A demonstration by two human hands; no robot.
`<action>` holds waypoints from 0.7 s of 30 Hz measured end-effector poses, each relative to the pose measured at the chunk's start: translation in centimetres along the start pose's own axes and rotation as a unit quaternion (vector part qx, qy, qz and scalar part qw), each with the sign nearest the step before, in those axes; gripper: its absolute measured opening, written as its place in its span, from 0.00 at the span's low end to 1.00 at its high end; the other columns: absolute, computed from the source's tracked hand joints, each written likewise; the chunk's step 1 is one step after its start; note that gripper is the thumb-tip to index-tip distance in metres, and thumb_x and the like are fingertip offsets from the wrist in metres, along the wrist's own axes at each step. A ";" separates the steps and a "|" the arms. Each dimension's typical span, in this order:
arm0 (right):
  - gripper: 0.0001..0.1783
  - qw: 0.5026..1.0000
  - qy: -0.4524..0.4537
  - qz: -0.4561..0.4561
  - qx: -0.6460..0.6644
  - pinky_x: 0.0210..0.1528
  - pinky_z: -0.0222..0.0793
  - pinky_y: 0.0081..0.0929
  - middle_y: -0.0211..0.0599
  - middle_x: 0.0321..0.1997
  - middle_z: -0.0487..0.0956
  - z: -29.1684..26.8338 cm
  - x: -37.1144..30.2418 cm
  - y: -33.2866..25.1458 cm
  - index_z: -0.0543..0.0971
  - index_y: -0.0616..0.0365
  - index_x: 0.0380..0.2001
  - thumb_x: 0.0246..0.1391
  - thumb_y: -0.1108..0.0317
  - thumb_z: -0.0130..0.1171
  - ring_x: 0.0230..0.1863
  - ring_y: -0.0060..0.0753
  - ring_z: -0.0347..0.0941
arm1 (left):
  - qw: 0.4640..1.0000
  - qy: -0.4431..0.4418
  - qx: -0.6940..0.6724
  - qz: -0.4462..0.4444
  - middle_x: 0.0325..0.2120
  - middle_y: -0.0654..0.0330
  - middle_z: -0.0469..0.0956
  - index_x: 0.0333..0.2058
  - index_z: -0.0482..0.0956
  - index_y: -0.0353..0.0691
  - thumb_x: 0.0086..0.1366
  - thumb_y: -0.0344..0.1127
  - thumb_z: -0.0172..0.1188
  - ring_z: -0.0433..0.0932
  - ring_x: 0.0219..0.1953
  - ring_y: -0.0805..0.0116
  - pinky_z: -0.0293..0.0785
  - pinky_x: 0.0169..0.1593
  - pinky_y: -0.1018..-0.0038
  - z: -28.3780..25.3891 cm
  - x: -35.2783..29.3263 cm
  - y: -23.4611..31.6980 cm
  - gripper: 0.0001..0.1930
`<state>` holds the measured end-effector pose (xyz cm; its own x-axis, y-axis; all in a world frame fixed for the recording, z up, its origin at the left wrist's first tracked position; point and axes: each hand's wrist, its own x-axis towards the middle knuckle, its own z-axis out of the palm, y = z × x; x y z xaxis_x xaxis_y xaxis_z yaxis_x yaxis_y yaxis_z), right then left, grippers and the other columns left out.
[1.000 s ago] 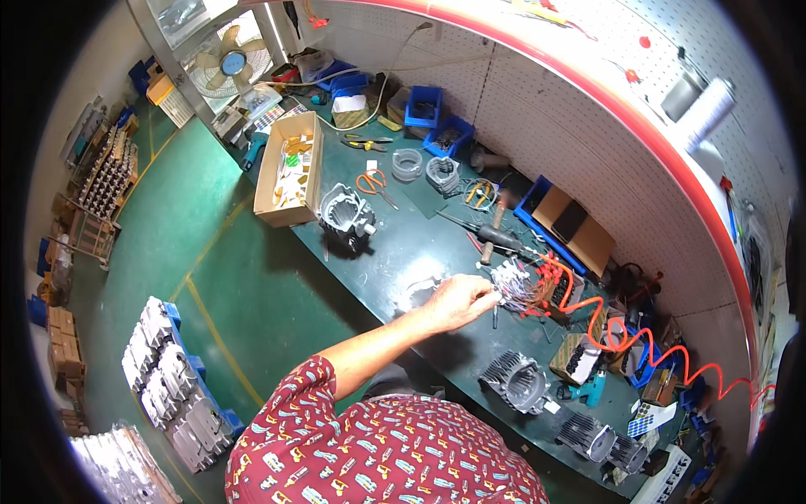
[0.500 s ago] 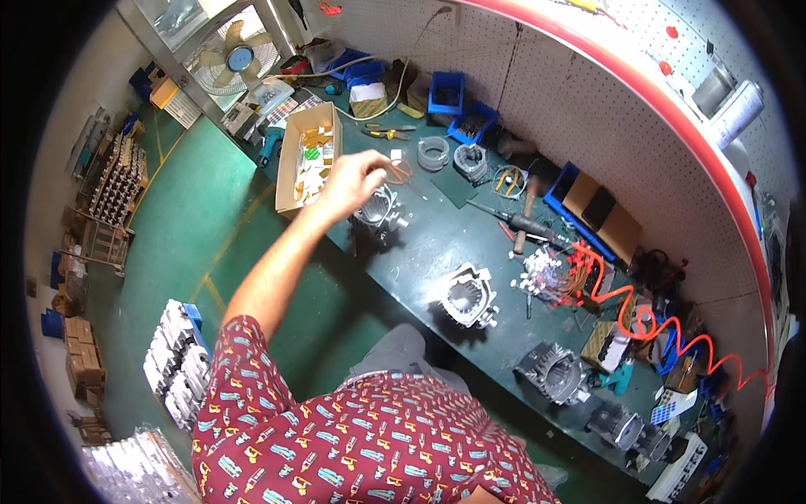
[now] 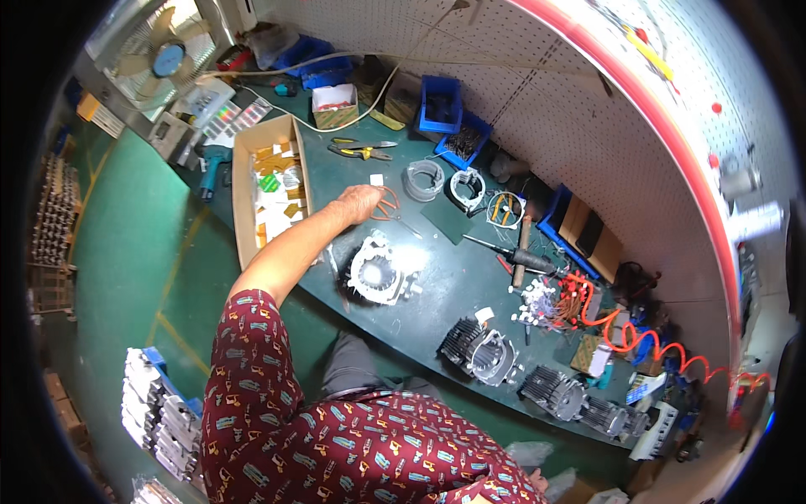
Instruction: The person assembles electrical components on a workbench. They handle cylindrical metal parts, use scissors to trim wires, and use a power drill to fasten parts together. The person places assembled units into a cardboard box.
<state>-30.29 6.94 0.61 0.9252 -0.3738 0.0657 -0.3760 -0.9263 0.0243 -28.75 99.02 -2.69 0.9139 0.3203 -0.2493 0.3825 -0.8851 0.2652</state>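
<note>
My left hand [image 3: 359, 202] reaches over the workbench, its fingers closed at the orange handles of a pair of scissors [image 3: 388, 204]. The scissors lie on the bench with their thin blades pointing right; the palm hides part of the grip. Nearer me stands a silver finned metal housing [image 3: 375, 270] with a round opening, brightly lit. Left of my forearm is an open cardboard box [image 3: 243, 197] holding white and amber pieces and one green piece. A small patch of my right hand [image 3: 538, 480] shows beside my shirt at the lower edge, its fingers not distinguishable.
Yellow-handled pliers [image 3: 361, 151], wire coils [image 3: 423, 181] and blue bins [image 3: 441, 102] stand behind. A screwdriver-like power tool [image 3: 533, 259] with a coiled red hose [image 3: 625, 340] lies right, near loose connectors [image 3: 537, 304]. More finned housings [image 3: 483, 353] line the front edge.
My view has shifted, so the bench appears closer and the fan farther left. My left hand has come down onto the scissors' handles, its fingers closing there.
</note>
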 end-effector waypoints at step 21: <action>0.29 0.717 -0.243 -0.609 0.238 0.52 0.77 0.42 0.52 0.47 0.85 -4.4 -6.6 -76.4 0.80 0.67 0.51 0.52 0.55 0.69 0.48 0.51 0.82 | 0.995 -0.077 0.000 -0.064 0.36 0.49 0.86 0.42 0.86 0.44 0.57 0.38 0.66 0.85 0.43 0.49 0.80 0.47 0.59 -5.0 -2.0 -5.6 0.14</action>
<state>-7.92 80.41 2.74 0.5046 0.8603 -0.0728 0.6788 -0.4474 -0.5823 -31.99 105.05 1.01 0.8261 0.3744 -0.4212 0.4944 -0.8402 0.2228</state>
